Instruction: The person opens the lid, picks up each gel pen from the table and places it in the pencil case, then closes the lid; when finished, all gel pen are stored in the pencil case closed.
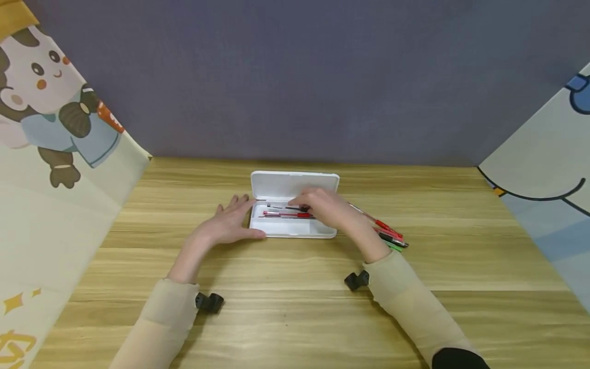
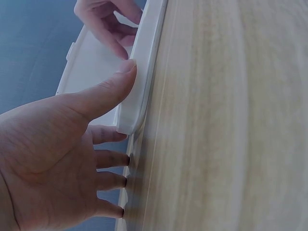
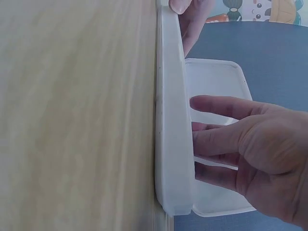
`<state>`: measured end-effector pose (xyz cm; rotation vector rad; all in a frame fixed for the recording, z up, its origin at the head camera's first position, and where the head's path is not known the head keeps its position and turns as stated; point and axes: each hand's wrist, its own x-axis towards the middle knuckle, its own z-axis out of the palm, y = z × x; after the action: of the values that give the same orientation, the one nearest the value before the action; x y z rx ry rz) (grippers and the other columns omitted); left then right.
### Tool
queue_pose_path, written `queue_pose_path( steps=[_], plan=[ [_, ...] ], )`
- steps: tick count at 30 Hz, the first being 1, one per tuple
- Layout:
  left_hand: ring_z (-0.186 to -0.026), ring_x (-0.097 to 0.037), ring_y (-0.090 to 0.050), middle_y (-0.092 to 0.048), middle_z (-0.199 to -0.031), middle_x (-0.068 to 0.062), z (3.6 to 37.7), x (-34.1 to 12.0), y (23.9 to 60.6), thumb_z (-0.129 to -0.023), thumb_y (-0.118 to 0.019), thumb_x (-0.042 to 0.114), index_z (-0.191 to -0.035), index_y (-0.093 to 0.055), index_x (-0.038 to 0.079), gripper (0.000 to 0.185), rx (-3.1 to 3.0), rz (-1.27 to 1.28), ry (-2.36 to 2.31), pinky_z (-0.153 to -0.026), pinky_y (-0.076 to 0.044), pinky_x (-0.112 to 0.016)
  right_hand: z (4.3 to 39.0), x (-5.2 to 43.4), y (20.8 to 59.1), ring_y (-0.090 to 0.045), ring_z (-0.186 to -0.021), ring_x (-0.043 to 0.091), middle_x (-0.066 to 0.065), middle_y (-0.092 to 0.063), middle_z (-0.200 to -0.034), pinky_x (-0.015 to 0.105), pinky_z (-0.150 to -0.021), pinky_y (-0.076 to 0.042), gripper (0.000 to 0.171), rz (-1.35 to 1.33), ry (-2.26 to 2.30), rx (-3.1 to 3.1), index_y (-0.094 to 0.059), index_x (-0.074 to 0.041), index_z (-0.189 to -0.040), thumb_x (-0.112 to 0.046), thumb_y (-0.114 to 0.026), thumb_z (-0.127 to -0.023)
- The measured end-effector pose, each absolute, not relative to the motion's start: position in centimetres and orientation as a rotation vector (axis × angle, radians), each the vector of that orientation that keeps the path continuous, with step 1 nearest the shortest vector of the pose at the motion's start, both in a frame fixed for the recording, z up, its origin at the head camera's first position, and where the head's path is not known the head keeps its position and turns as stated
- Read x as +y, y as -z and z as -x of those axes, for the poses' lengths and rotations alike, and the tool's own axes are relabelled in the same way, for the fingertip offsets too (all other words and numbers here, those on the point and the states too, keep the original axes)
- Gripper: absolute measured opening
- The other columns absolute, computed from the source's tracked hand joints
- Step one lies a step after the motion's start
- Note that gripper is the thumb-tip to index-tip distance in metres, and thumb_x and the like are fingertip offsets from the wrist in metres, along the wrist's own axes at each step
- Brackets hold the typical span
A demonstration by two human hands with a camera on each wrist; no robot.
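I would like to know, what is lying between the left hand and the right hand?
In the head view, the open white case lies between the left hand and right hand, with a red pen and other slim items inside.

No legible text or numbers.

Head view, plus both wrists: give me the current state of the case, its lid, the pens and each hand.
White case: open, lying flat
Lid: raised along the far side
Red pen in the case: lying lengthwise
Loose pens: lying clustered on the wooden table, right of the case, partly hidden
Left hand: fingers spread, at the case's left end
Right hand: fingers inside the case; grip hidden
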<state>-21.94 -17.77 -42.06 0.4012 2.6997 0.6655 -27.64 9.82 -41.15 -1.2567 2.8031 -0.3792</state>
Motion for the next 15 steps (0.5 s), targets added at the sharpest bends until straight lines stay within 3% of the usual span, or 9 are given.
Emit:
queue_pose_path(
  steps=[15],
  plan=[
    [-0.158,-0.052,-0.001,-0.008,-0.171,-0.028,21.93,-17.84,42.03,-0.09,-0.072,0.056,-0.166,-0.017,0.012,0.103,2.688,-0.398,-0.671,-0.123,0.001,-0.076,27.22,10.67,40.69,-0.069,-0.123,0.026,0.007,-0.074,-0.13,0.041,-0.104,-0.058,0.044,1.2,0.412,2.769,-0.071,-0.011,-0.132,0.01,-0.064,-0.093]
  ],
)
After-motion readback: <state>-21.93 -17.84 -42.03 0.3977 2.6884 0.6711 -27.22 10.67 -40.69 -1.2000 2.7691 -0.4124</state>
